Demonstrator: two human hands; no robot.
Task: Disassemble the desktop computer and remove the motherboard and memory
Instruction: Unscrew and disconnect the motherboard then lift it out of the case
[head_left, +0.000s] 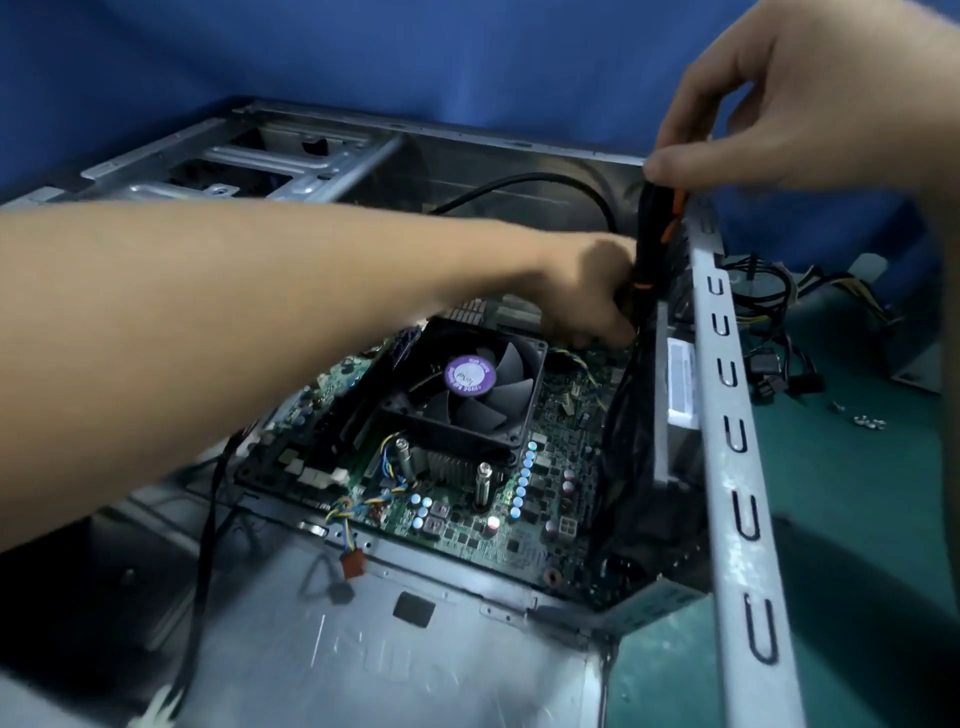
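An open grey computer case (727, 415) lies on its side. Inside it sits the green motherboard (540, 499), with a black cooler fan (467, 384) bearing a purple label. A black and orange screwdriver (649, 244) stands nearly upright at the board's far right corner. My right hand (789, 98) pinches the top of its handle from above. My left hand (587, 291) reaches across the case and curls round the screwdriver's lower part near the board. The tip is hidden behind my left hand. I see no memory sticks plainly.
A black cable (545, 182) arcs along the case's back wall. Loose coloured fan wires with a brown plug (353, 564) lie on the case floor. A bundle of power cables (779, 332) and small screws (867, 421) rest on the green mat to the right. The drive cage (249, 161) stands far left.
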